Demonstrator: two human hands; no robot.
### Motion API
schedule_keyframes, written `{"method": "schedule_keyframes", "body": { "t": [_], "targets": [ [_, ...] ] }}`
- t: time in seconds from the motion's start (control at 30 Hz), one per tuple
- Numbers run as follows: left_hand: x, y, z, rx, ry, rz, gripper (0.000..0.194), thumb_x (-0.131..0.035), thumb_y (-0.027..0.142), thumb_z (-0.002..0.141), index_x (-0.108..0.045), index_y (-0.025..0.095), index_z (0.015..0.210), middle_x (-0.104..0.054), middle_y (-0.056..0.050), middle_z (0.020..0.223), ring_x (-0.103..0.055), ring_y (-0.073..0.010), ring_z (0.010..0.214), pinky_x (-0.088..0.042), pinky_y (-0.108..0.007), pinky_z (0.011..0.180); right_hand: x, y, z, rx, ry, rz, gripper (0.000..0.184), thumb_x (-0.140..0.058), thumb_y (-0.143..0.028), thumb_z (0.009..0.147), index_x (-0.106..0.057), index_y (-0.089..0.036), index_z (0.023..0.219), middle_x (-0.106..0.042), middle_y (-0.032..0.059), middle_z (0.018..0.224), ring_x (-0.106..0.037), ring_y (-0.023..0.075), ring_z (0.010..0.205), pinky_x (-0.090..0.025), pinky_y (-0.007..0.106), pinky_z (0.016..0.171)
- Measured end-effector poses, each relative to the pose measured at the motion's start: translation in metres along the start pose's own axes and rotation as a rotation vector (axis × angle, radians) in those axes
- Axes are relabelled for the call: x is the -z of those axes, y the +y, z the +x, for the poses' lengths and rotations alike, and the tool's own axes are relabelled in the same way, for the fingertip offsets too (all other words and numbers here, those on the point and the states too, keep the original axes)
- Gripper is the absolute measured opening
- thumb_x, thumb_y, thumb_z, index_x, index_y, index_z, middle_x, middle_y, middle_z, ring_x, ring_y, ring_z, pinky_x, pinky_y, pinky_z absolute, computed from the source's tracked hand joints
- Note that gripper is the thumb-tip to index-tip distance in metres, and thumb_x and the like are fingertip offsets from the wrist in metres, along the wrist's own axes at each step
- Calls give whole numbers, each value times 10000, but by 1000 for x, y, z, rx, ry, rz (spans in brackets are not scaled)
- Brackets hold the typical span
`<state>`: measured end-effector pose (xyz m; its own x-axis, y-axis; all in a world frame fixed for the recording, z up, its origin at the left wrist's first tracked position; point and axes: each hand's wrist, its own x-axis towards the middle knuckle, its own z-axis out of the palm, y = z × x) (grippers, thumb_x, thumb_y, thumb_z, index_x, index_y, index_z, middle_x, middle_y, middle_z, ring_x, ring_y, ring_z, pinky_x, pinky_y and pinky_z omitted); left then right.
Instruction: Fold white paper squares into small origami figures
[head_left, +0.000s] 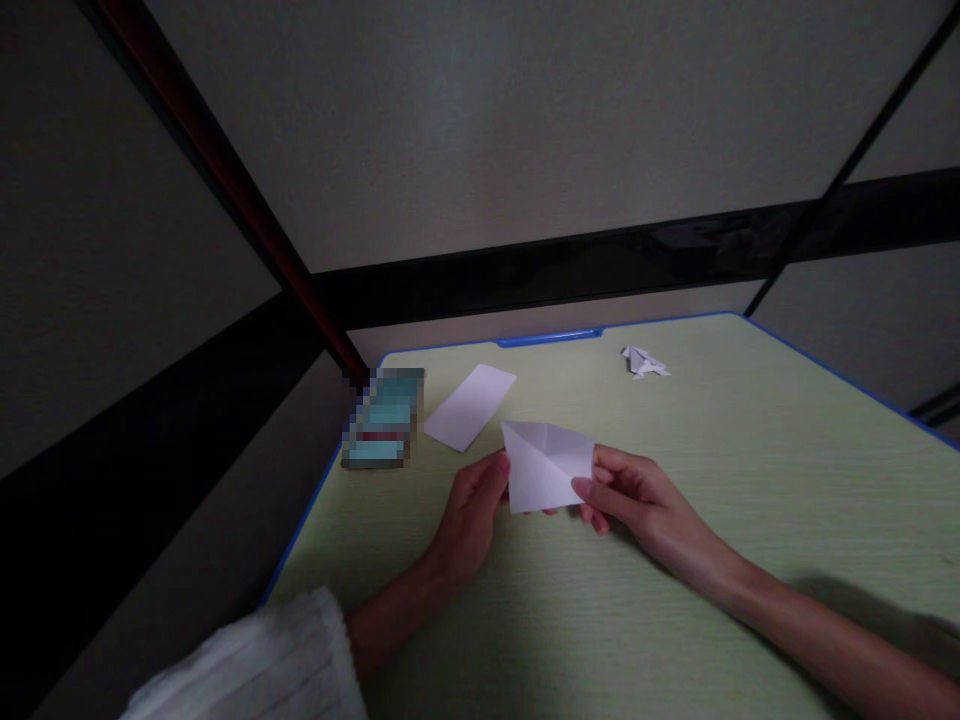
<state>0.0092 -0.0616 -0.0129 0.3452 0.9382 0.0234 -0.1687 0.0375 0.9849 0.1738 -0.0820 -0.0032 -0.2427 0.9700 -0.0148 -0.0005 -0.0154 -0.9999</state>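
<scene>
Between my two hands is a sheet of white paper (546, 468) with crease lines, one running diagonally across it. My left hand (474, 508) grips its left edge, thumb at the side and some fingers hidden behind the sheet. At the lower right corner my right hand (634, 492) pinches the paper, thumb on the front and fingers behind and below. Beyond my left hand a second white paper (471, 408), a plain rectangle, lies flat. Farther back on the right sits a small folded paper figure (643, 362), shaped like a frog.
The light wood-grain table (750, 440) has a blue edge, with a blue strip (551, 338) at its far side. A pixelated greenish rectangular object (386, 415) lies at the left edge. Pale wall panels with a black band (525, 270) rise behind the table.
</scene>
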Motion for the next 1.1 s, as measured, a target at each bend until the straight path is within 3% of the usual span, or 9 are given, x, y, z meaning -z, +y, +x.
{"method": "schedule_keyframes", "body": {
  "t": [0.3, 0.57, 0.73, 0.87, 0.97, 1.1],
  "targets": [
    [-3, 5, 0, 110, -139, -79, 507, -644, 460, 586, -605, 122, 961, -624, -48, 674, -544, -137, 595, -386, -231, 528, 0, -2, -2, -16, -1, -109, 306, -538, -404, 719, -531, -146, 554, -481, -26, 473, -398, 64, 421, -298, 203, 421],
    [-6, 8, 3, 256, -79, -32, 345, -745, 214, 448, -597, 117, 744, -598, 6, 559, -500, -83, 483, -368, -189, 450, -2, -4, -2, -29, 16, -146, 296, -612, -388, 654, -556, -150, 488, -485, -27, 433, -388, 76, 426, -291, 213, 432],
    [-6, 9, 4, 194, -1, 44, 255, -707, 309, 514, -589, 113, 626, -546, 22, 489, -464, -66, 425, -361, -189, 430, -2, -3, -3, -59, 0, -70, 197, -641, -289, 619, -577, -151, 494, -521, -24, 464, -430, 86, 458, -330, 216, 460],
    [-4, 9, 5, 123, 30, 126, 214, -645, 318, 596, -586, 113, 584, -513, 25, 471, -444, -62, 422, -342, -183, 426, 3, -3, -2, -57, -40, 166, 133, -566, -231, 627, -620, -137, 549, -590, 20, 527, -515, 123, 519, -385, 247, 522],
    [-4, 7, 3, 97, 37, 189, 169, -623, 276, 611, -567, 124, 566, -499, 33, 472, -444, -66, 432, -338, -183, 436, 4, -3, 0, -124, 2, 362, 216, -551, -315, 646, -613, -126, 561, -588, 36, 503, -537, 131, 476, -402, 260, 506],
    [-5, 5, 0, 84, 3, 256, 150, -577, 255, 645, -543, 133, 564, -478, 33, 500, -440, -76, 466, -339, -191, 462, 2, -2, 3, -191, 1, 399, 413, -520, -479, 701, -581, -114, 518, -542, 22, 436, -519, 109, 437, -408, 245, 493]
  ]
}}
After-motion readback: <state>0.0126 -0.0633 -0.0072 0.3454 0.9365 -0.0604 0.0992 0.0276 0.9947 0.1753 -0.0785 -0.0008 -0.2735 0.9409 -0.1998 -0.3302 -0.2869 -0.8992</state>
